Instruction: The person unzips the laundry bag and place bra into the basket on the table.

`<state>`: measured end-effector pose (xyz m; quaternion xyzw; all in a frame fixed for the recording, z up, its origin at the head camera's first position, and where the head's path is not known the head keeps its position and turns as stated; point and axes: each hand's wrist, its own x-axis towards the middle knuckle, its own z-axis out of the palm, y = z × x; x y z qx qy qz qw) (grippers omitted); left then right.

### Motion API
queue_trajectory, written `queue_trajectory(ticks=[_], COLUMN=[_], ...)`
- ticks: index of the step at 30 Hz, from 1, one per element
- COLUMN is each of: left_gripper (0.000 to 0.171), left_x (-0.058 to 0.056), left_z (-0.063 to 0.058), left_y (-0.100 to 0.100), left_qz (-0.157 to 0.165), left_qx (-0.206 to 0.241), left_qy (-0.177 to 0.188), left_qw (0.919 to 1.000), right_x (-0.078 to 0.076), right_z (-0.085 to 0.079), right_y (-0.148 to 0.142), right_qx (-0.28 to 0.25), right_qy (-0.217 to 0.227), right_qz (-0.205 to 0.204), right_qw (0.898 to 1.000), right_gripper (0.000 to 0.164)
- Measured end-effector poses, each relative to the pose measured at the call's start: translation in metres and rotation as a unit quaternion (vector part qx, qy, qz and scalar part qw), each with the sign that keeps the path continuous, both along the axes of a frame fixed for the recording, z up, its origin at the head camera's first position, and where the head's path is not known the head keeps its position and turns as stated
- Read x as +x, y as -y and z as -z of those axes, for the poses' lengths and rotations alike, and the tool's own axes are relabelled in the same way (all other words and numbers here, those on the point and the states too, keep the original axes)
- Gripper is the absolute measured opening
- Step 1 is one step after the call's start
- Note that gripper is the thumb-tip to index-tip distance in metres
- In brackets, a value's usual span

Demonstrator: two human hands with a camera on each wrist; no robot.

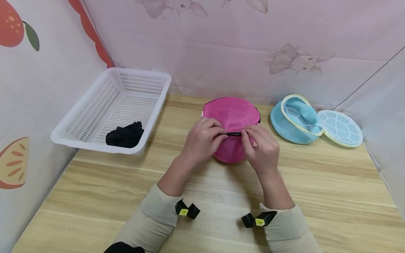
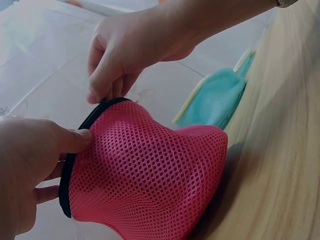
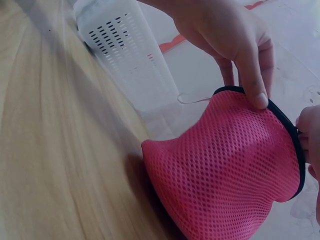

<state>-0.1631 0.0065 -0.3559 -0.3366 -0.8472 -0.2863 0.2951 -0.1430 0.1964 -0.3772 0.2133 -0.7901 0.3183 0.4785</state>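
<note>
A pink mesh laundry bag (image 1: 233, 111) with black trim stands on the wooden table, between both hands. The left hand (image 1: 202, 138) pinches the black rim (image 1: 234, 134) of the bag from the left, its thumb lying on the near side. At the same rim, a short way to the right, the right hand (image 1: 262, 147) pinches with thumb and fingers. Both wrist views show the mesh wall (image 2: 145, 160) bulging below the trim. In the right wrist view some right-hand fingers (image 3: 306, 137) reach behind the rim. Whatever the bag contains cannot be seen.
At the left stands a white perforated basket (image 1: 68, 135) with a crumpled black cloth (image 1: 125, 135) inside. A light blue mesh bag (image 1: 286, 128) sits at the back right, its round lid (image 1: 341, 128) folded open beside it. Patterned sheets (image 1: 221, 63) hang behind the table.
</note>
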Motion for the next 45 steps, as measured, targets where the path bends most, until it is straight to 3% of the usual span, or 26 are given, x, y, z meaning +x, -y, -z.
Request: queue_trajectory(ticks=[16, 33, 45], left_gripper=[0.011, 0.010, 0.010], left_x=[0.003, 0.009, 0.007], left_z=[0.001, 0.004, 0.000], left_y=[-0.003, -0.011, -0.008], left_qz=[-0.009, -0.004, 0.002], left_qx=[0.000, -0.004, -0.004], left_qy=[0.003, -0.028, -0.016], left_qw=[1.0000, 0.9996, 0.9999], right_x=[0.003, 0.009, 0.008], right_z=[-0.003, -0.001, -0.002], right_y=[0.004, 0.020, 0.016], right_qx=[0.015, 0.025, 0.034], right_qy=[0.008, -0.012, -0.004], right_qz=[0.012, -0.024, -0.021], right_qw=[1.000, 0.999, 0.999], right_gripper=[0.015, 0.012, 0.013])
